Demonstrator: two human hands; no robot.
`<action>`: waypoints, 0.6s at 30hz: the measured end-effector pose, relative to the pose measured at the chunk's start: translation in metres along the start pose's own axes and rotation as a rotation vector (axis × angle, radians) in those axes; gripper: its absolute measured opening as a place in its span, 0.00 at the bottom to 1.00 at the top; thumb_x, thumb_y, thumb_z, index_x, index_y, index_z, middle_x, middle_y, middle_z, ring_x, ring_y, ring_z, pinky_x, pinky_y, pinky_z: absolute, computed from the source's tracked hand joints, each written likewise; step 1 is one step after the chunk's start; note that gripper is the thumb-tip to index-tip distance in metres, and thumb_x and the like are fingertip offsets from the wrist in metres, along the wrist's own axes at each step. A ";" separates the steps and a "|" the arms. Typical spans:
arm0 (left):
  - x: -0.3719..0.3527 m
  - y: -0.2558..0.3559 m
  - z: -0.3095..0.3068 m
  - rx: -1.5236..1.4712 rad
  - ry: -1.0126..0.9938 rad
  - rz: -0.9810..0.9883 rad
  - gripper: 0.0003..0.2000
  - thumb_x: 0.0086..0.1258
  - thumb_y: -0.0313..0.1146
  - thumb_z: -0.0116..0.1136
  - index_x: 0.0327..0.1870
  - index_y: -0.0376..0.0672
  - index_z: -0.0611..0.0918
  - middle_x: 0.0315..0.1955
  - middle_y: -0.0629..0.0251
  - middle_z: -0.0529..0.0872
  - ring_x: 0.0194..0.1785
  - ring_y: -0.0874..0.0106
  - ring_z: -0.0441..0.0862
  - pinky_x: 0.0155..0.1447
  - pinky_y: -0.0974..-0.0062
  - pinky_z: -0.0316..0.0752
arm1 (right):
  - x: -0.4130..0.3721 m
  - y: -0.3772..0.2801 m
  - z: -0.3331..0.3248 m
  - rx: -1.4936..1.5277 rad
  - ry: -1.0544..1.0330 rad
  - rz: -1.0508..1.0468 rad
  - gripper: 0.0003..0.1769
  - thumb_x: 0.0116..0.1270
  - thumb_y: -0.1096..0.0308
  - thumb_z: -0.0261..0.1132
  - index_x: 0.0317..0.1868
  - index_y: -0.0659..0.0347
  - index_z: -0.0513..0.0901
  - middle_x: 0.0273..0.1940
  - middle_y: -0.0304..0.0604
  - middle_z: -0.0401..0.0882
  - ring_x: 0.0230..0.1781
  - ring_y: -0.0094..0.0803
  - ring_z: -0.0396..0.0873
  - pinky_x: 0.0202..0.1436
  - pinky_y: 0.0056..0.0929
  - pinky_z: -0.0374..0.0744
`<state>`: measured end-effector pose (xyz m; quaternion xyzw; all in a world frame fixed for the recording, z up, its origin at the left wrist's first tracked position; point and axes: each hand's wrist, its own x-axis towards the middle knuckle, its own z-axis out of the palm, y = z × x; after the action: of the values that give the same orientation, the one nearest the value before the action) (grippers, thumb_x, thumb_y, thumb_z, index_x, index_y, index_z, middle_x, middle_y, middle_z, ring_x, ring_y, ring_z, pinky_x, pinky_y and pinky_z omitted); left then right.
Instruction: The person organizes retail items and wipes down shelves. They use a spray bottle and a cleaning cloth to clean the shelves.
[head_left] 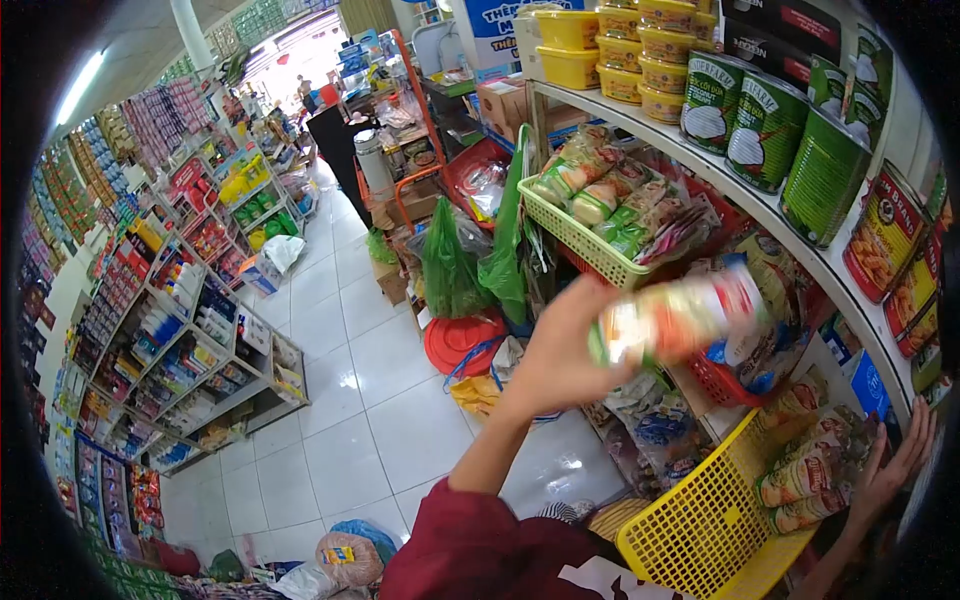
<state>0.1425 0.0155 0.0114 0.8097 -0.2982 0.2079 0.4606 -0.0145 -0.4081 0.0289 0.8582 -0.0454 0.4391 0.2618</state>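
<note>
My left hand (570, 345) is closed around a plump food packet (680, 315) with red, white and green printing, smeared by motion. It is held in front of the shelves, just below a pale green basket (585, 232) of similar packets. At the lower right, my right hand (900, 455) has its fingers stretched out along the shelf's edge. Close beside that hand, several similar packets (800, 485) lie at the right end of a yellow basket (690, 520). Much of this basket's perforated floor shows.
Green cans (755, 130) and yellow tubs (565, 30) line the upper shelf (640, 130). A red basket (715, 380) of bagged goods sits below. Green plastic bags (450, 265) hang near a red lid (465, 340). Stocked racks (190, 340) stand across the tiled floor (390, 400).
</note>
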 end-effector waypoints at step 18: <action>-0.099 0.058 0.142 -0.323 -0.472 0.289 0.40 0.38 0.34 0.70 0.59 0.41 0.68 0.52 0.53 0.69 0.52 0.55 0.69 0.54 0.60 0.65 | -0.093 -0.069 -0.072 1.605 -0.375 1.340 0.19 0.63 0.74 0.55 0.55 0.67 0.69 0.47 0.43 0.74 0.39 0.28 0.77 0.47 0.27 0.74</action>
<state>0.0390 -0.1023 -0.0826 0.7013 -0.5380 0.0277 0.4669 -0.1029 -0.3283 -0.0375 0.6333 -0.2455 0.2557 -0.6879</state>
